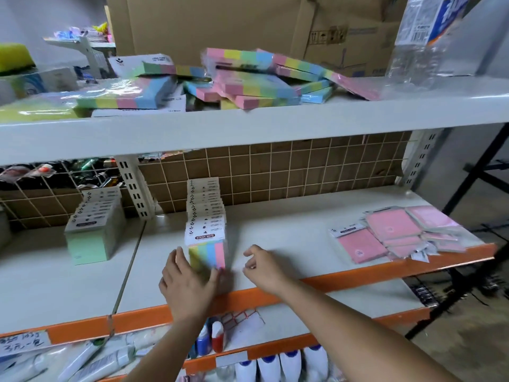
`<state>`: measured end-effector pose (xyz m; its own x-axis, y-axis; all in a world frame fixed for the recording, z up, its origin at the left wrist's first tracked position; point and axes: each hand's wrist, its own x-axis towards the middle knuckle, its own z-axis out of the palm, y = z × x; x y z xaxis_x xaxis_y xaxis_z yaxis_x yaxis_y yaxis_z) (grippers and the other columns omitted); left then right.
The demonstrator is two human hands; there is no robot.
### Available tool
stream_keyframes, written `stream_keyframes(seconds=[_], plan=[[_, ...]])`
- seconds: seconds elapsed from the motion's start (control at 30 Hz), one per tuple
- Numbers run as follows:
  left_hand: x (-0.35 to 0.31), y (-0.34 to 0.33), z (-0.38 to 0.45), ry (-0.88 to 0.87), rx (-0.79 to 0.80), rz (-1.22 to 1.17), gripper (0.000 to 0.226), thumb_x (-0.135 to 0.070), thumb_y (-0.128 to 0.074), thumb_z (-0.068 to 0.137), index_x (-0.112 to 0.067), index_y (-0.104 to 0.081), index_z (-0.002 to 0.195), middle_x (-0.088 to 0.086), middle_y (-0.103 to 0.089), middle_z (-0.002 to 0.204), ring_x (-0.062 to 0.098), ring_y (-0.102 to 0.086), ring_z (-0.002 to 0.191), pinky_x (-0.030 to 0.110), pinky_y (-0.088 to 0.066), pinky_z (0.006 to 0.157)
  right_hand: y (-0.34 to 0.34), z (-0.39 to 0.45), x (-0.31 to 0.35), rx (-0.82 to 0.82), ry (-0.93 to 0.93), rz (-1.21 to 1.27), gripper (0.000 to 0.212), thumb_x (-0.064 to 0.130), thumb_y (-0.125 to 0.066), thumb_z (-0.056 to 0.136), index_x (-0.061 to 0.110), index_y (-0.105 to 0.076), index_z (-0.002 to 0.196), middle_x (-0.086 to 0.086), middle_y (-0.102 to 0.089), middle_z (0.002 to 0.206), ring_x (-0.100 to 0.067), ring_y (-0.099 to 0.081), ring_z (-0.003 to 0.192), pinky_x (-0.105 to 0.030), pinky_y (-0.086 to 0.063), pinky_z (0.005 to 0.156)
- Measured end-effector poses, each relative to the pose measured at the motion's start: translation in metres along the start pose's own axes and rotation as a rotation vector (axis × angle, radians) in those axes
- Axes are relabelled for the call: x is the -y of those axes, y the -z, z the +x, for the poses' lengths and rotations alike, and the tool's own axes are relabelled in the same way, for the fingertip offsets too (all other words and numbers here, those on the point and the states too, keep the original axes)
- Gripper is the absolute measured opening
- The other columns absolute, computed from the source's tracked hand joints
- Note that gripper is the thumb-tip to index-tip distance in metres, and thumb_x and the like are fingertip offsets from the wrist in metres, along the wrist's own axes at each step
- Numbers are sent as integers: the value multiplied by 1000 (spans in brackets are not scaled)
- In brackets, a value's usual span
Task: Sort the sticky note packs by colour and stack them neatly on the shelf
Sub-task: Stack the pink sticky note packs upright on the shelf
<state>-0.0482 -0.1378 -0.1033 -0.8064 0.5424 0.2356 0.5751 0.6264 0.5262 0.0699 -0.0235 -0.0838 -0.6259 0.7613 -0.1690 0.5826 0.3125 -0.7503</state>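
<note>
A row of multicoloured sticky note packs (205, 227) is seen standing upright at the centre of the frame on the middle shelf (289, 238), running from the front edge back toward the wire grid. The left hand (187, 279) is laid flat against the front pack, fingers straight along its left side and thumb at its lower right corner. The right hand (263, 267) is held just right of the row, apart from it, with fingers loosely curled and nothing gripped. A second upright row, of green packs (93, 230), is found at centre left on the same shelf, well apart from the first. Pink packs (396, 235) are spread loosely (some overlapping) at the right of that shelf. On the upper shelf (248, 125), a jumbled heap of multicoloured packs (248, 81) is seen across the top middle, with cardboard boxes (220, 26) behind it.
</note>
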Motion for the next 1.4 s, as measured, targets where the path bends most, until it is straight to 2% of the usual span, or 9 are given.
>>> stream_keyframes(seconds=[0.2, 0.37, 0.67, 0.87, 0.97, 1.03, 1.23, 1.3, 1.4], plan=[[-62, -25, -33, -21, -22, -13, 80, -58, -38, 68, -2, -53, 123, 19, -53, 120, 38, -49, 113, 48, -39, 90, 53, -9, -39, -31, 39, -75, 33, 12, -54, 86, 15, -57, 119, 9, -60, 78, -18, -56, 82, -35, -52, 80], [-123, -50, -62, 15, 155, -121, 57, -39, -63, 83, -10, -47, 129, 10, -51, 126, 28, -44, 123, 40, -33, 95, 103, -19, -73, -85, 5, -282, 33, 20, -52, 88, 23, -56, 120, 3, -70, 112, -22, -62, 106, -29, -50, 84], [-210, -94, -95, 132, 415, -373, 42, -22, -49, 92, -10, -50, 132, 7, -58, 128, 24, -52, 119, 36, -40, 101, 163, -37, -135, -227, 27, -580, 26, 24, -49, 92, 20, -57, 117, -1, -66, 117, -24, -61, 110, -30, -48, 84], [-235, -115, -82, 221, 587, -404, 42, -21, -44, 95, -13, -50, 135, 6, -56, 135, 25, -49, 125, 34, -37, 106, 168, -37, -157, -225, 38, -682, 32, 23, -46, 92, 18, -57, 122, -1, -60, 123, -21, -50, 119, -30, -35, 100], [-247, -124, -76, 244, 641, -438, 21, -17, -43, 92, -11, -63, 96, 10, -65, 106, 31, -55, 104, 29, -42, 91, 170, -37, -161, -207, 9, -685, 41, 16, -44, 92, 16, -51, 133, -1, -53, 136, -20, -39, 132, -29, -23, 111], [-256, -128, -73, 246, 688, -439, 25, -19, -45, 92, -14, -48, 68, 11, -62, 84, 35, -54, 89, 29, -42, 75, 170, -37, -161, -180, -15, -673, 48, 16, -39, 94, 15, -41, 142, -1, -43, 147, -18, -28, 141, -28, -15, 117], [-277, -136, -63, 256, 804, -384, 33, -24, -41, 97, 0, -59, 112, 17, -63, 118, 31, -59, 111, 30, -45, 88, 165, -36, -150, -303, 16, -636, 52, 29, -23, 91, 25, -51, 134, 7, -51, 140, -14, -36, 139, -33, -20, 115], [-277, -138, -59, 308, 841, -427, 32, -21, -42, 97, 1, -57, 114, 18, -63, 119, 32, -60, 111, 31, -47, 89, 165, -36, -150, -204, -81, -609, 42, 31, -33, 97, 36, -43, 138, 16, -43, 143, -4, -24, 142, -28, -12, 115], [-277, -135, -52, 417, 865, -522, 30, -16, -45, 91, 0, -56, 114, 19, -63, 116, 33, -63, 105, 35, -51, 86, 166, -34, -147, -233, -113, -546, 37, 32, -48, 91, 38, -51, 128, 15, -54, 133, -7, -34, 136, -35, -27, 111]])
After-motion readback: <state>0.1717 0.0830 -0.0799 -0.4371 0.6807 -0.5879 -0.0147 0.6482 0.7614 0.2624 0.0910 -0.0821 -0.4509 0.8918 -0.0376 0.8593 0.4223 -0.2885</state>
